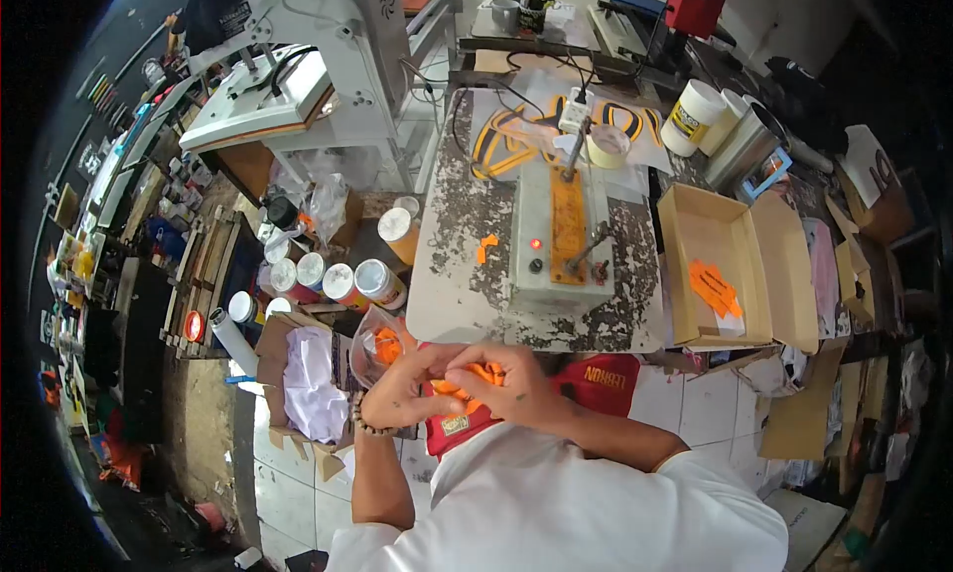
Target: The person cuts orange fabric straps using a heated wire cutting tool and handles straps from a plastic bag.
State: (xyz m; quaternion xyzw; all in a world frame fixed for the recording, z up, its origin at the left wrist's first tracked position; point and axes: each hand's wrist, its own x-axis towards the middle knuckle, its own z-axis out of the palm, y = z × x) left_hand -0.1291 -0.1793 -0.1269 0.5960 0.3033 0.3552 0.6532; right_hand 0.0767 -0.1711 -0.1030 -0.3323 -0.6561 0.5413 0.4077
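Both of my hands are together over my lap, just off the near edge of the worn table (447, 304). My left hand (407, 388), with a beaded bracelet at the wrist, and my right hand (511, 385) are closed around some orange pieces (481, 378). The fingers partly hide them. Beside my left hand, a clear plastic bag (382, 346) holds more orange pieces. A small orange scrap (485, 248) lies on the table, left of a grey metal device (536, 200) with a lit red light.
An open cardboard box (685, 314) with orange printed pieces stands at the table's right. Several paint jars (380, 282) and a box of white cloth (316, 383) are at the left. A heat press (367, 66) rises behind them. Cables and a tape roll (608, 147) lie at the back.
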